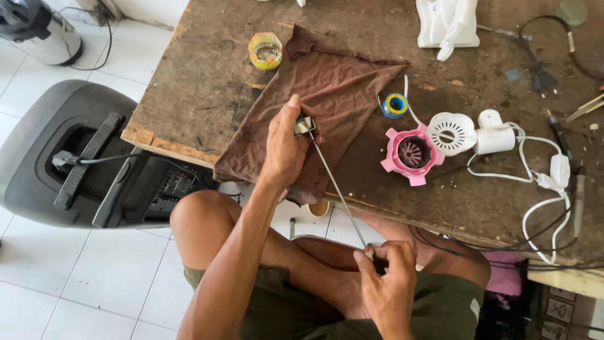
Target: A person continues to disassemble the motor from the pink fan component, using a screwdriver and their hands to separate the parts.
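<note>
My left hand grips a small metal part over a brown cloth spread on the worn wooden table. A long thin screwdriver shaft runs from that part down to my right hand, which is closed around its handle above my lap. To the right of the cloth sit a pink plastic housing with a ribbed core, a white slotted round cover and a blue and yellow tape roll.
A white wire with an inline switch trails off a white cylinder. A black plug and cable, hand tools, a white plastic body and a colourful small jar lie on the table. A large black speaker stands on the tiled floor at left.
</note>
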